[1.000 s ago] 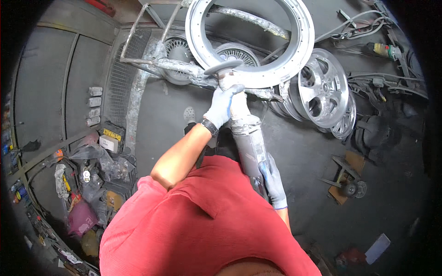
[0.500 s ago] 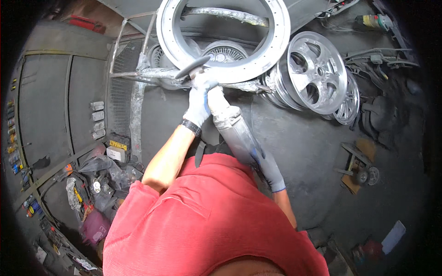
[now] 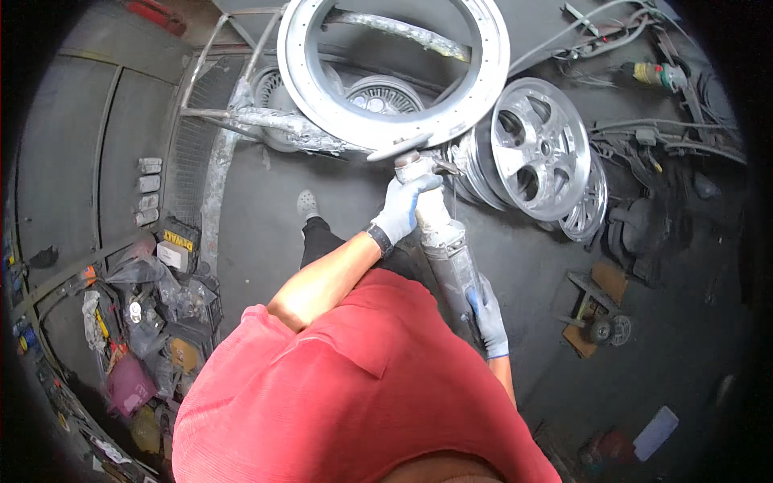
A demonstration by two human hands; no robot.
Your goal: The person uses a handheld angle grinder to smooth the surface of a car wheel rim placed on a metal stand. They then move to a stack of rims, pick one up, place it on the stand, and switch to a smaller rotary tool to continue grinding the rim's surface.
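Observation:
In gloved hands I hold a large angle grinder [image 3: 448, 258], its grey body running down and to the right. My left hand [image 3: 400, 208] is wrapped round the front of it, just behind the head. Farther back, my right hand [image 3: 489, 318] grips the rear of the body. The flat disc [image 3: 400, 147] lies at the lower edge of a large silver wheel rim ring [image 3: 322, 113]; whether it touches cannot be told. A crusted metal stand [image 3: 282, 121] is behind and below the ring.
Several alloy wheels [image 3: 544, 146] lean at the right of the stand. Another power tool [image 3: 660, 76] lies far right among cables. A small wooden-and-metal piece [image 3: 592, 310] is on the floor. Bags and boxes [image 3: 133, 385] crowd the left. My foot in a light clog [image 3: 307, 204] shows.
The grinder and both hands have moved right along the ring's lower edge. My view has shifted a little, and my left foot has come into sight.

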